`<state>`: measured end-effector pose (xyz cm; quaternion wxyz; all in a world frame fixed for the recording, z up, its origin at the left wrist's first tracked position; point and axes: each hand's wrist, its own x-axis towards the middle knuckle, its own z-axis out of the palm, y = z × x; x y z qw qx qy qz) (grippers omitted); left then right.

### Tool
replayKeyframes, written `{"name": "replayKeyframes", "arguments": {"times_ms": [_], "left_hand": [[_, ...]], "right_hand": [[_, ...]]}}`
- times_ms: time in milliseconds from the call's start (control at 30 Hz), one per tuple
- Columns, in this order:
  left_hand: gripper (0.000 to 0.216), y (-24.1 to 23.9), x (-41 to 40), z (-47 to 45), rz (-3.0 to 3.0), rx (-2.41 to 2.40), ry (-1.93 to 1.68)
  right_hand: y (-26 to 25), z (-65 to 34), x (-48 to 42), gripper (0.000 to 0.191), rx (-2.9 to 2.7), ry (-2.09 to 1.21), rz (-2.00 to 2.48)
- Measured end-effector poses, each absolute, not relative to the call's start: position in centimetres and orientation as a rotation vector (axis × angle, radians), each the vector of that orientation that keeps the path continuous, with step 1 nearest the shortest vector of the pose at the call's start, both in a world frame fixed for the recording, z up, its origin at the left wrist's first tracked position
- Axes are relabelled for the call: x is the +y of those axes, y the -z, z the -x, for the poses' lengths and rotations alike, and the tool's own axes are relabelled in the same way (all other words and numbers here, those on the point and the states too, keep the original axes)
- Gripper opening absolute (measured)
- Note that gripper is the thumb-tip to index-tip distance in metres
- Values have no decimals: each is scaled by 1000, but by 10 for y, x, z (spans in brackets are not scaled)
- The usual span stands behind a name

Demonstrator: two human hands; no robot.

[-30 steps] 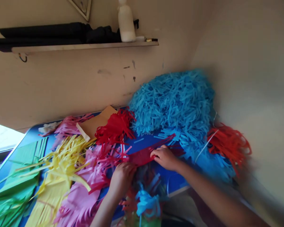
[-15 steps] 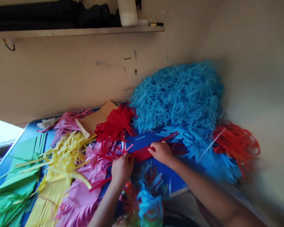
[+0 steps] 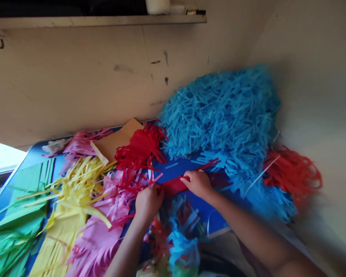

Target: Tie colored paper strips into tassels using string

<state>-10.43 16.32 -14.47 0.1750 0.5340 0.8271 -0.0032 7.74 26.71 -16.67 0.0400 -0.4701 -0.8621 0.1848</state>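
A red fringed paper strip [image 3: 174, 186] lies rolled up on the blue table [image 3: 184, 169], its loose fringe running off to the upper right. My left hand [image 3: 148, 200] is closed on the left end of that roll. My right hand [image 3: 198, 183] presses with curled fingers on the right part of it. Just below my hands sits a small tassel of blue and red strips [image 3: 181, 238].
A big heap of blue shredded paper [image 3: 222, 115] fills the corner, with red strips [image 3: 294, 175] at its right. A red pompom [image 3: 140, 150], brown card [image 3: 118, 140], pink [image 3: 103, 231], yellow [image 3: 72, 200] and green [image 3: 17, 219] fringed sheets cover the left. A shelf [image 3: 103, 20] hangs above.
The flat red strip has been rolled tighter between my hands. My left hand moved up to it. The camera tipped down, so the shelf sits higher in view.
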Motion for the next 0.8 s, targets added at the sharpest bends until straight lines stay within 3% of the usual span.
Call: {"name": "replayKeyframes", "arguments": {"times_ms": [400, 567, 667, 733, 800], "left_hand": [[30, 135, 157, 99, -1756, 2454, -22], [29, 137, 155, 98, -2408, 1930, -23], [28, 138, 153, 100, -2435, 1841, 25], [34, 136, 151, 99, -2427, 1875, 3], [39, 134, 149, 97, -2392, 1934, -24]], "right_hand": [[169, -75, 268, 23, -2632, -492, 1446], [157, -92, 275, 20, -2484, -345, 1538], [153, -101, 267, 26, -2575, -302, 1144], [156, -101, 260, 34, -2754, -402, 688], [163, -99, 258, 37, -2847, -507, 501]]}}
